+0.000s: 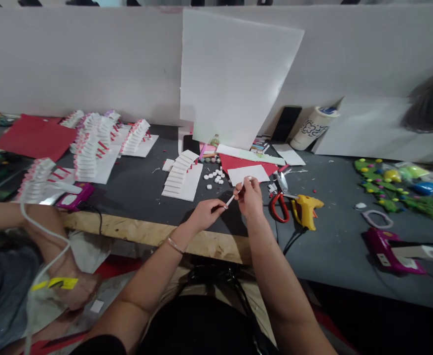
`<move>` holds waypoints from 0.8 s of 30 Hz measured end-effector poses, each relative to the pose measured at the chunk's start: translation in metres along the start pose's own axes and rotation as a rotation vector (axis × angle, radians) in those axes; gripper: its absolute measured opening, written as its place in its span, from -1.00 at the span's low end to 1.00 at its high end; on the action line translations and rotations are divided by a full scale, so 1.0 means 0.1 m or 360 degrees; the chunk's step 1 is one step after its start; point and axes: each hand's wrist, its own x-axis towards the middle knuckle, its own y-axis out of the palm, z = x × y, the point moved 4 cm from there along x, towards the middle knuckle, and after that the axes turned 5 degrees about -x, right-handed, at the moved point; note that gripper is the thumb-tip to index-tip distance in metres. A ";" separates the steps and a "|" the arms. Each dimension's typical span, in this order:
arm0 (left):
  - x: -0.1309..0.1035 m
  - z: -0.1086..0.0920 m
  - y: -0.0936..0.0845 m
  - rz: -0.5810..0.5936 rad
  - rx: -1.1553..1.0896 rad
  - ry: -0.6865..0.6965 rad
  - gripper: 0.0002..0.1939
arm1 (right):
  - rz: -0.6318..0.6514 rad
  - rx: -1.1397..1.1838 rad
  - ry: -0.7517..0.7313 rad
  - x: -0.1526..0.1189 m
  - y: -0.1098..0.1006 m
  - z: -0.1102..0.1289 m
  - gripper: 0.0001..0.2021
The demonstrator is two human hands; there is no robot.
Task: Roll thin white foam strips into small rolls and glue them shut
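My left hand (211,213) pinches one end of a thin white strip (231,200), held slanting above the front of the dark table. The other end is in the closed fingers of my right hand (249,196). Just beyond my hands lie several small white round pieces (209,187) and a white card (238,175) on red paper (227,161). To their left stands a small white staircase model (179,173) on a white base. Red-handled scissors (280,208) and a yellow glue gun (307,211) rest to the right of my right hand.
More staircase models (87,158) stand at the left, near another person's arm (50,236). A large white board (234,74) leans at the back, beside a phone (287,123) and a cup (312,129). A purple device (394,252) and green decorations (379,190) lie right.
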 end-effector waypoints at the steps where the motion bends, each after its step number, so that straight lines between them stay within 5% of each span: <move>1: 0.00 0.00 0.00 0.0004 -0.0016 0.0012 -0.80 | 0.0000 0.0007 0.0005 0.00 0.00 0.00 -0.58; 13: 0.01 0.04 -0.03 -0.0167 -0.0119 0.0190 -0.82 | -0.0034 0.0057 0.0053 0.02 -0.01 0.01 -0.60; 24: 0.06 0.15 -0.08 -0.0367 -0.0086 -0.0062 -0.91 | 0.0113 0.0034 0.0021 -0.02 0.07 0.01 -0.61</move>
